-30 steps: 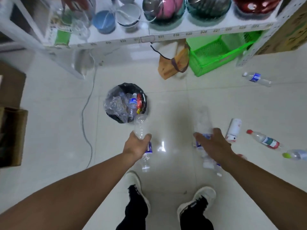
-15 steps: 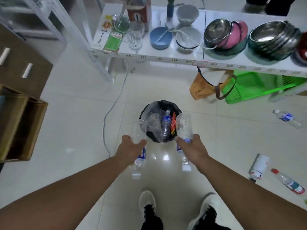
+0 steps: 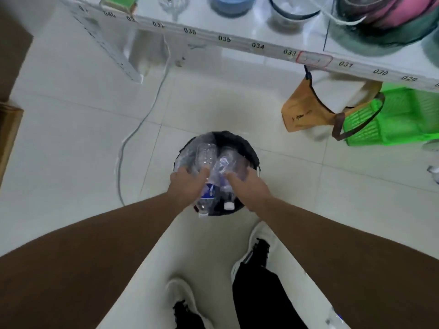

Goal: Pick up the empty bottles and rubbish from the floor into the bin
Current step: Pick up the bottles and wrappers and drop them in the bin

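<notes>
A round black bin (image 3: 244, 148) lined with a dark bag stands on the white tiled floor. Both my hands hover right over its opening. My left hand (image 3: 187, 185) grips a clear empty bottle with a blue label (image 3: 206, 167), its cap end pointing back at me. Beside it, my right hand (image 3: 249, 186) holds a second clear bottle (image 3: 225, 172) with a white cap. The two bottles lie side by side above the bin and hide most of what is inside it.
A white numbered shelf (image 3: 257, 46) with bowls and glasses runs across the top. A tan bag (image 3: 306, 112) hangs from it beside a green basket (image 3: 389, 119). A grey cable (image 3: 142, 119) trails on the floor left of the bin. My shoes (image 3: 259, 245) stand just behind it.
I have stepped closer to the bin. Both hands moved forward with their bottles, from in front of the bin to directly above its opening.
</notes>
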A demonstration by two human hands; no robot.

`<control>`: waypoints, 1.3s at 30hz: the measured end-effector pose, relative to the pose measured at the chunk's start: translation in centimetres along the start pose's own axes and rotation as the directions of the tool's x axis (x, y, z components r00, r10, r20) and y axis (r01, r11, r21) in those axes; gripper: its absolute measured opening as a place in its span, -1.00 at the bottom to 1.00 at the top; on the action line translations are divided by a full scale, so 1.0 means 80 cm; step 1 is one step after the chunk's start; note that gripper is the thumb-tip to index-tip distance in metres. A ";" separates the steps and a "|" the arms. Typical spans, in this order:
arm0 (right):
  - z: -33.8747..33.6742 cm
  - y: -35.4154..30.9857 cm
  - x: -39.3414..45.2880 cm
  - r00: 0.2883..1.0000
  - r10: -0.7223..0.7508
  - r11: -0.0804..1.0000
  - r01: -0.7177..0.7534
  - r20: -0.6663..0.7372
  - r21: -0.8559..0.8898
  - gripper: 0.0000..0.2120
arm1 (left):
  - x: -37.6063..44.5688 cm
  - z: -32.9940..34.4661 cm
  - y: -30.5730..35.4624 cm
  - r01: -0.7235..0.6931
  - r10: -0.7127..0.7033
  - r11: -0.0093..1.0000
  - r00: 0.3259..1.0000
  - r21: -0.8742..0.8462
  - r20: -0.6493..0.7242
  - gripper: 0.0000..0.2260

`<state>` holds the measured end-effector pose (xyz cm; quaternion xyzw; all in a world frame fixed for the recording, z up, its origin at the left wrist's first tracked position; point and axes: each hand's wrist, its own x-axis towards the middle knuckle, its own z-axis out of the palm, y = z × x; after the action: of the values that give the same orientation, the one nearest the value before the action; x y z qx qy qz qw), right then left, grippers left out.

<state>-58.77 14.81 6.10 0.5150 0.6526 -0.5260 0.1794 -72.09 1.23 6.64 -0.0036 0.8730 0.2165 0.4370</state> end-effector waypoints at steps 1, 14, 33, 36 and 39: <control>-0.005 0.001 0.005 1.000 -0.009 0.999 0.009 -0.013 -0.041 -0.30 | 0.002 0.003 0.006 -0.007 0.008 1.000 0.999 0.031 -0.031 -0.22; -0.113 0.029 -0.065 0.999 0.037 0.999 -0.037 -0.012 -0.030 -0.26 | -0.036 -0.056 0.080 -0.332 0.312 0.909 0.943 0.253 0.116 -0.61; -0.141 0.219 -0.319 0.842 0.442 0.817 -0.236 -0.309 0.526 -0.18 | -0.152 0.035 0.174 -0.722 0.437 0.522 0.684 0.455 0.584 -0.30; -0.129 0.277 -0.354 0.800 0.511 0.755 -0.243 -0.314 0.609 -0.19 | -0.182 0.085 0.167 -0.771 0.410 0.445 0.627 0.455 0.662 -0.36; -0.106 0.339 -0.390 0.786 0.549 0.700 -0.248 -0.284 0.670 -0.17 | -0.217 0.136 0.142 -0.810 0.413 0.357 0.584 0.465 0.699 -0.38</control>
<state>-20.16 4.80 19.94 0.7869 0.3425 -0.5116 -0.0411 -55.30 12.53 18.46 0.5686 0.6740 -0.0199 0.4712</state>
